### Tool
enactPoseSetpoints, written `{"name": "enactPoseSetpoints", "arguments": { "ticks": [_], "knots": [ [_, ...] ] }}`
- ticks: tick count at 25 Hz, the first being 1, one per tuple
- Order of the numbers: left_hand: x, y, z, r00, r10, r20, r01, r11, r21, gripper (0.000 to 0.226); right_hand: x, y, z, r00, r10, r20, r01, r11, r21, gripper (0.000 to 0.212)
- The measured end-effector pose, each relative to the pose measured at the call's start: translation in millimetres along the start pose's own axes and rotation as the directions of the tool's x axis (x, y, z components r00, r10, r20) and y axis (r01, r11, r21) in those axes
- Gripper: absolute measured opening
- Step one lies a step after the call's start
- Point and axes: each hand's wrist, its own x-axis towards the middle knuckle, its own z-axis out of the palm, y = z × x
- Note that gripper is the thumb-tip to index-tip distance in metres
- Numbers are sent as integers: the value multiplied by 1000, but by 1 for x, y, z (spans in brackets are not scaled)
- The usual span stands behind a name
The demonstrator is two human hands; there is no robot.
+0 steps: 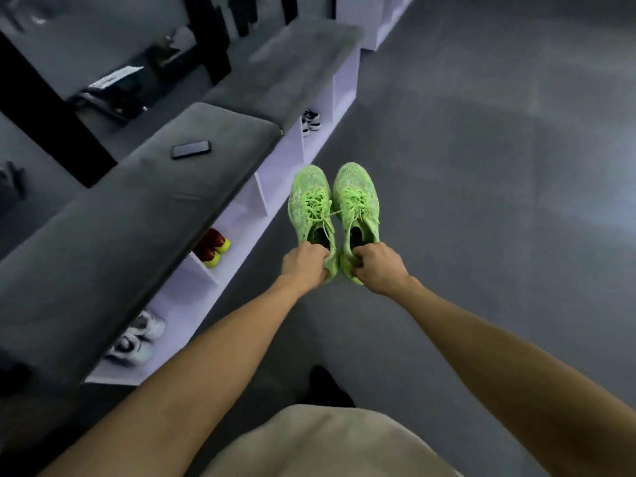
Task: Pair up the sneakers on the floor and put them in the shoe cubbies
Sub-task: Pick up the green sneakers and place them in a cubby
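Two neon green sneakers hang side by side above the grey floor, toes pointing away from me. My left hand [304, 265] grips the heel of the left green sneaker [309, 201]. My right hand [378, 268] grips the heel of the right green sneaker [358, 197]. The white shoe cubbies [275, 170] run along the left under grey cushioned benches. One cubby holds red and yellow sneakers [211, 247], a nearer one holds white sneakers [137, 339], and a farther one holds black and white sneakers [310, 122]. The cubbies just left of the green pair look empty.
A dark phone [191, 149] lies on the grey bench cushion [113, 228]. Black frames and dark equipment stand behind the benches. Open grey floor [481, 166] spreads to the right. My own dark shoe [327, 387] shows below my arms.
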Motion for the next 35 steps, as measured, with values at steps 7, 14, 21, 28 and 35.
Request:
{"name": "enactPoseSetpoints", "arguments": {
  "ticks": [7, 14, 21, 28, 35],
  "knots": [
    [39, -82, -24, 949, -311, -61, 306, 949, -79, 7, 115, -69, -2, 942, -295, 159, 307, 950, -61, 13],
    [22, -133, -31, 743, -665, -75, 631, 734, -251, 22, 175, -142, 9, 752, -553, 358, 610, 790, -63, 5],
    [0, -136, -27, 507, -862, -12, 797, 474, -373, 33, 192, -179, 28, 510, -731, 454, 824, 567, -12, 13],
    [-14, -164, 25, 444, -889, 112, 822, 354, -446, 37, 190, -191, 89, 470, -677, 566, 830, 557, -23, 15],
    [-1, -224, 133, 477, -856, 202, 819, 349, -456, 34, 207, -183, 204, 501, -588, 635, 772, 636, -20, 17]
  ]
}}
